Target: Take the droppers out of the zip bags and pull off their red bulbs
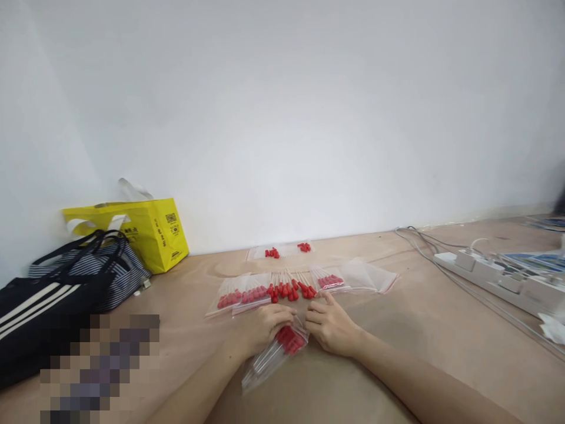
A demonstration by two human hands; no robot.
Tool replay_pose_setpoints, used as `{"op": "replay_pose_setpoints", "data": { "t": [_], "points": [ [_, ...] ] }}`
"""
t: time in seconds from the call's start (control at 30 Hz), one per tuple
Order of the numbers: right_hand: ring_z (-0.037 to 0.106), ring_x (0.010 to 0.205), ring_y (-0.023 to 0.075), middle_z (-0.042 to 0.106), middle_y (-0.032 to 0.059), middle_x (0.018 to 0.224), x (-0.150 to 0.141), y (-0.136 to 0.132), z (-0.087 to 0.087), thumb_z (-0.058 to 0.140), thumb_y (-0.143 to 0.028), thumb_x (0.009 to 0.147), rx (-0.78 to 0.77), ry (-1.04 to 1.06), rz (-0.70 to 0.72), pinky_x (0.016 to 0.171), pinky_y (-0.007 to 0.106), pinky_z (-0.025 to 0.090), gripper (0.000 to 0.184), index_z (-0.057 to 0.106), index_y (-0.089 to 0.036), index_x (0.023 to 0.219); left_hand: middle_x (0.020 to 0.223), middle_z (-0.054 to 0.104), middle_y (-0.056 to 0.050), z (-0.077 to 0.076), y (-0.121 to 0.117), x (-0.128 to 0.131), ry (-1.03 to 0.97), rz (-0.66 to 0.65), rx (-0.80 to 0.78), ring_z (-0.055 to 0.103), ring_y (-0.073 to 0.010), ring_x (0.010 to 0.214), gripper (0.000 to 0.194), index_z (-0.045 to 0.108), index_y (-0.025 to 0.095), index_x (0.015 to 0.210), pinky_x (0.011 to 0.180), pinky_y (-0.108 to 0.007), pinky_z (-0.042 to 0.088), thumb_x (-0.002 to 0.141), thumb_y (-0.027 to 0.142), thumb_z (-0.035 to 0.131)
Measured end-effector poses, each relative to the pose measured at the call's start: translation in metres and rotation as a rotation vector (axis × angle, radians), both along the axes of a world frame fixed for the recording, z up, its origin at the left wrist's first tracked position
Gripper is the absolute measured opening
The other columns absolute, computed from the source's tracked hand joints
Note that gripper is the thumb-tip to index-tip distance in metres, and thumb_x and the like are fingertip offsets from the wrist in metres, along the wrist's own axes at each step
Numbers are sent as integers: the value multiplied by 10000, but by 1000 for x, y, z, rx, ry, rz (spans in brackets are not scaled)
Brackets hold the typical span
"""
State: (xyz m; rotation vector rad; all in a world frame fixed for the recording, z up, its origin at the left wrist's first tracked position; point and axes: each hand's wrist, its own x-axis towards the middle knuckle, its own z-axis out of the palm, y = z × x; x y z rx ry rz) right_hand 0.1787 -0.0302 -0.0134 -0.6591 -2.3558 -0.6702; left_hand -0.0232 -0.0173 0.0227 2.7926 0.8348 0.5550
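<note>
A clear zip bag [266,360] holding red-tipped thin sticks hangs tilted under my left hand [268,325], whose fingers are closed on its upper edge. My right hand [330,325] is at the bag's upper right corner, fingers curled against it, the index finger reaching forward; its exact grip is partly hidden. Just beyond the hands lie loose red-tipped sticks [285,290] with pale shafts, tips toward me. On their left are two filled zip bags [251,296]; to their right lies another filled zip bag [327,278], beside a clear flat bag [364,275].
Near the wall lies a clear bag [289,252] with two red clusters. A yellow bag [170,235], a striped bag [126,271] and a black bag [48,312] stand left. White power strips [507,277] and grey cables [459,280] run along the right.
</note>
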Motion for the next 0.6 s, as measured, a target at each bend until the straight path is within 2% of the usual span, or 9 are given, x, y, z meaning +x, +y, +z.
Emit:
{"op": "replay_pose_setpoints", "data": {
  "t": [0.07, 0.13, 0.2, 0.27, 0.37, 0.47, 0.6],
  "points": [
    [418, 689, 140, 530, -7, 608, 3, -1, 1, 444, -111, 739, -87, 0, -9, 776, 362, 274, 155, 519, -181, 623, 1141, 570, -32, -3, -10, -4, -49, 92, -38, 505, -171, 1049, 282, 565, 231, 1044, 910, -320, 399, 840, 229, 370],
    [432, 717, 151, 553, 6, 677, 5, -4, 2, 469, -121, 674, -220, 22, -8, 742, 344, 301, 98, 537, -183, 642, 1243, 489, -43, -8, -23, -12, -75, 209, -88, 430, -194, 1141, 367, 444, 241, 1202, 969, -364, 351, 847, 308, 378],
    [451, 753, 154, 581, 11, 786, 7, -7, 4, 466, -95, 601, -380, 79, 32, 725, 317, 324, 158, 562, -187, 688, 1322, 394, -58, -17, -37, -22, -56, 270, -159, 370, -214, 1193, 479, 306, 240, 1297, 996, -392, 315, 843, 373, 377],
    [476, 770, 144, 598, 2, 850, 7, -9, 7, 435, -59, 568, -543, 158, 109, 744, 297, 342, 257, 586, -191, 727, 1350, 349, -65, -26, -45, -32, -21, 271, -200, 332, -233, 1218, 555, 228, 246, 1330, 1008, -421, 287, 828, 412, 394],
    [518, 741, 126, 621, -9, 789, 3, -10, 10, 381, -39, 625, -762, 273, 171, 769, 273, 362, 319, 619, -199, 765, 1363, 327, -51, -31, -47, -39, -6, 235, -218, 301, -241, 1235, 585, 193, 278, 1338, 1016, -435, 267, 816, 416, 420],
    [539, 691, 123, 624, -15, 710, -2, -9, 11, 373, -73, 694, -908, 364, 132, 691, 235, 394, 304, 640, -200, 763, 1360, 334, -41, -25, -41, -34, -5, 188, -227, 320, -231, 1224, 584, 203, 291, 1333, 1012, -423, 280, 810, 402, 439],
    [517, 607, 114, 598, -29, 614, -6, -6, 10, 435, -162, 733, -1009, 420, 94, 600, 204, 393, 217, 639, -178, 659, 1340, 368, -48, -10, -37, -24, 10, 166, -238, 361, -224, 1196, 578, 237, 272, 1323, 996, -415, 300, 800, 376, 459]
  ]
}}
